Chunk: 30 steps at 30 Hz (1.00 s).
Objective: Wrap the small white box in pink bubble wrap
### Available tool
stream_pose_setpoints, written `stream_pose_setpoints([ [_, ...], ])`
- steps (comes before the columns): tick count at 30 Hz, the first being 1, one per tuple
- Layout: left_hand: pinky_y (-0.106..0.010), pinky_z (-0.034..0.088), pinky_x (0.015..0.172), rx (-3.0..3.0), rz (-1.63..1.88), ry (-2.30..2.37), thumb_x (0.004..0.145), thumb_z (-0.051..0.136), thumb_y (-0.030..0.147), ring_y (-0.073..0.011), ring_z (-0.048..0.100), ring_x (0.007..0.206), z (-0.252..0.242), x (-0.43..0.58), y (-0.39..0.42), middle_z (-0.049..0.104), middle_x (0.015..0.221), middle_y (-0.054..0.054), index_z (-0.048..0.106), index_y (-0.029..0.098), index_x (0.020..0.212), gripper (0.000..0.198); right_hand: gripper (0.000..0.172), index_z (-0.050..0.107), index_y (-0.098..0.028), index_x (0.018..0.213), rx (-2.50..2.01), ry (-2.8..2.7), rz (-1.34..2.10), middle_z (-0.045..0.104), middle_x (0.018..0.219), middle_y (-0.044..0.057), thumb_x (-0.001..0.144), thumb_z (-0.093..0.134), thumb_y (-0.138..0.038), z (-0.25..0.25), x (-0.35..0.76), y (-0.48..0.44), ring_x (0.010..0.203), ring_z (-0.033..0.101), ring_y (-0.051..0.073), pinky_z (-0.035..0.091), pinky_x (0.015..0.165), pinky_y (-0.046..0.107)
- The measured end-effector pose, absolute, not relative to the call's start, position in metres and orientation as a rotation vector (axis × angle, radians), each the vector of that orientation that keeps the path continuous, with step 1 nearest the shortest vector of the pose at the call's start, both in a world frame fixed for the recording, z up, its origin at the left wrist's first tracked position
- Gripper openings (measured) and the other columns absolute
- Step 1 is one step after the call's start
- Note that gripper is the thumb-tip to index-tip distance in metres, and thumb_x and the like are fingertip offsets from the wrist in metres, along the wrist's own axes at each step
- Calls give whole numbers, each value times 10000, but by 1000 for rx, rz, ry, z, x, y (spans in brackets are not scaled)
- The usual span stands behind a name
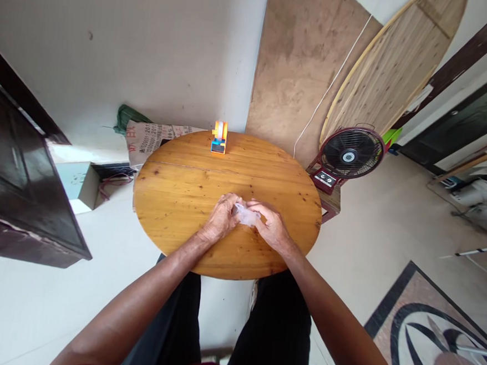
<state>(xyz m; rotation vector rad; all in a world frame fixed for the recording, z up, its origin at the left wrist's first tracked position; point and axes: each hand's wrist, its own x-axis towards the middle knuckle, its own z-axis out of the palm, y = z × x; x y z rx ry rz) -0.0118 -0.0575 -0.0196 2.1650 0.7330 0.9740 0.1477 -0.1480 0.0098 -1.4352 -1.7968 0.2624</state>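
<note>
Between my two hands is a small crumpled piece of thin, whitish, see-through plastic (247,215), just over the near half of the round wooden table (175,200). My left hand (223,214) is closed on its left end, with the fingers curled. On the right end, my right hand (270,223) pinches the plastic between thumb and fingers. Parts of the plastic are hidden by the fingers, so its full shape cannot be made out. An orange and blue tape dispenser (218,139) stands at the table's far edge, apart from both hands.
A dark red electric fan (349,154) stands right of the table on a low stand. A printed sack (140,142) and a pale box (76,185) lie to the left. Against the back wall leans a large round wooden board (393,70). A dark cabinet (19,172) stands far left.
</note>
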Motion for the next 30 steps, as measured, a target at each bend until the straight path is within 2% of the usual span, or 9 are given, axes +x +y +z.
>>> stream_pose_setpoints([
  [6,-378,480,874,2296,986,681,783,569,174,-219,601,928,-15,-16,-57,631,923,-61,577,184,881,99,316,635,-229,1151,-1479,-1905,51,666,1230,75,889,476,-152,3,143,-157,1208,571,209,393,1040,402],
  [13,-429,439,1003,2534,956,669,843,567,177,-240,590,1090,-12,-30,-61,633,1190,-117,639,170,986,161,317,629,-196,1170,-1471,-2036,-109,641,1269,94,896,483,-132,0,142,-160,1246,535,225,387,1026,418],
  [18,-437,448,1011,2638,1013,594,847,584,176,-264,576,1149,-21,-40,-62,610,1271,-122,669,176,1023,196,370,593,-163,1242,-1516,-2136,-250,600,1326,103,897,473,-102,-4,140,-165,1289,490,250,384,1018,434],
  [22,-460,449,1011,2682,991,507,848,569,160,-279,566,1183,-23,-47,-58,590,1314,-136,652,176,1087,253,375,582,-164,1260,-1509,-2178,-312,588,1342,102,904,478,-107,-7,142,-164,1291,485,250,385,1022,428],
  [27,-452,382,1088,2525,865,365,787,616,169,-293,445,1333,-23,-42,-44,485,1425,-168,582,160,1075,290,420,554,-165,1288,-1502,-2193,-272,559,1370,112,874,506,-111,-12,148,-161,1308,463,255,400,1018,436],
  [30,-392,458,983,2324,775,374,773,605,172,-254,553,1202,-26,-34,-38,533,1368,-151,523,181,1052,291,465,524,-164,1317,-1512,-2185,-219,546,1377,127,858,503,-93,-14,150,-160,1321,448,260,413,1020,440],
])
